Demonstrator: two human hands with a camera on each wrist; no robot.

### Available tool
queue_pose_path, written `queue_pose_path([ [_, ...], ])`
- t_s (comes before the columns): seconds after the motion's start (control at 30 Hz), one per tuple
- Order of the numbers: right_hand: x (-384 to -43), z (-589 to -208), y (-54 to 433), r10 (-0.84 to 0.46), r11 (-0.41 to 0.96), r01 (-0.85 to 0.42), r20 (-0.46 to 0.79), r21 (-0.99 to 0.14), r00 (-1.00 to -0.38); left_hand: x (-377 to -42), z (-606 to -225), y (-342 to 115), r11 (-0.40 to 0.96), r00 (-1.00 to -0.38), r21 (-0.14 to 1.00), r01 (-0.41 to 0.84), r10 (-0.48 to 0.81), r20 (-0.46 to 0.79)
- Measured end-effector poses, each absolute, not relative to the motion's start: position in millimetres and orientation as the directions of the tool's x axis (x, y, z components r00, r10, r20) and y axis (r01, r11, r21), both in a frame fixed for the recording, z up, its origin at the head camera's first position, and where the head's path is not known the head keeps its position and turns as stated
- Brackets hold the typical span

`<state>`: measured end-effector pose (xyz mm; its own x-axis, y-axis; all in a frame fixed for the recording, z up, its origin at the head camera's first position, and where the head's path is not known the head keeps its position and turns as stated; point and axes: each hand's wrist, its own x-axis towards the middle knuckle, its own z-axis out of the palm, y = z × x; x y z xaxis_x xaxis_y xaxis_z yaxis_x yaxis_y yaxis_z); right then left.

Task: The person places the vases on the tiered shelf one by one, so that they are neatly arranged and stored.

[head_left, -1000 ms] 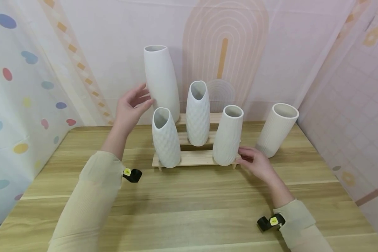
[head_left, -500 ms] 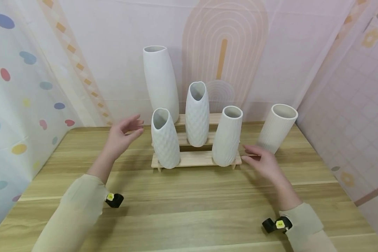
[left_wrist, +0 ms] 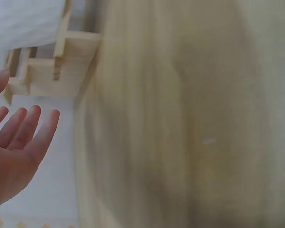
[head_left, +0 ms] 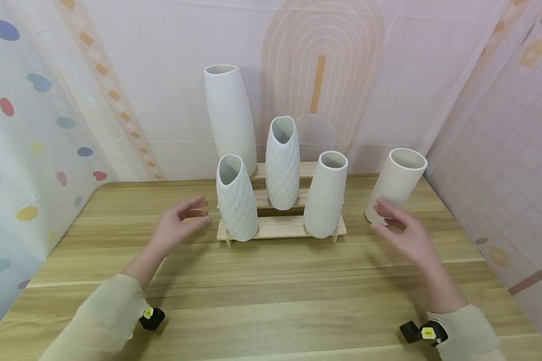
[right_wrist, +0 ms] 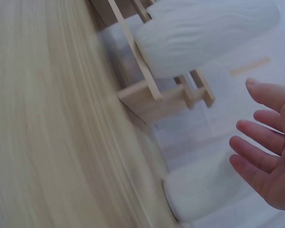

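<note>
My left hand (head_left: pixel 175 225) hovers over the table to the left of a stepped wooden stand (head_left: pixel 280 228), fingers loosely extended and holding nothing. On the stand's bottom step are a dimpled white vase (head_left: pixel 239 205) at the left and a wavy-textured white vase (head_left: pixel 326 200) at the right. A diamond-textured vase (head_left: pixel 283 170) occupies the middle step, and a tall smooth vase (head_left: pixel 231 120) the top one at the left. Right of the stand, a ribbed cream vase (head_left: pixel 395 180) stands on the table. My right hand (head_left: pixel 406 233) overlaps its lower part in the head view, fingers relaxed and apart.
The wooden table (head_left: pixel 271 301) stretches in front of the stand. Behind it hangs a patterned curtain (head_left: pixel 171 90), with more printed cloth along the left and right sides. A small black camera sits on each wrist.
My left hand has drawn away from the tall smooth vase, down and toward me. The right hand has left the wavy-textured vase's side and moved right to the ribbed vase. The vases have stayed put.
</note>
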<state>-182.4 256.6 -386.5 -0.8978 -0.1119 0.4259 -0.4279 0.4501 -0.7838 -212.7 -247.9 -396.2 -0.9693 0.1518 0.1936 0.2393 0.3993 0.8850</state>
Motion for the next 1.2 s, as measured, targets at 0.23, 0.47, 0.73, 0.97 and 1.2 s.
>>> queue_pose_path([
  [0.23, -174.0, -377.4, 277.5, 0.017, 0.481, -0.404, 0.468, -0.778, -0.883, -205.5, -412.0, -239.9, 0.348, -0.98, 0.92, 0.178, 0.148, 0.134],
  [0.47, -175.1, -371.3, 289.7, 0.155, 0.475, -0.418, 0.541, -0.775, -0.827, -202.5, -420.3, -231.1, 0.412, -0.981, 0.893, 0.183, 0.142, 0.135],
  [0.73, -178.9, -364.6, 295.5, 0.223, 0.509, -0.355, 0.518, -0.784, -0.826, -202.9, -426.2, -224.2, 0.428, -0.977, 0.881, 0.203, 0.144, 0.155],
  [0.97, -184.6, -363.3, 294.7, 0.185, 0.539, -0.28, 0.435, -0.795, -0.881, -203.4, -428.1, -222.2, 0.448, -0.979, 0.872, 0.199, 0.135, 0.155],
  [1.2, -193.1, -369.9, 293.4, 0.143, 0.489, -0.239, 0.347, -0.839, -0.927, -207.2, -431.0, -220.2, 0.427, -0.975, 0.879, 0.214, 0.15, 0.165],
])
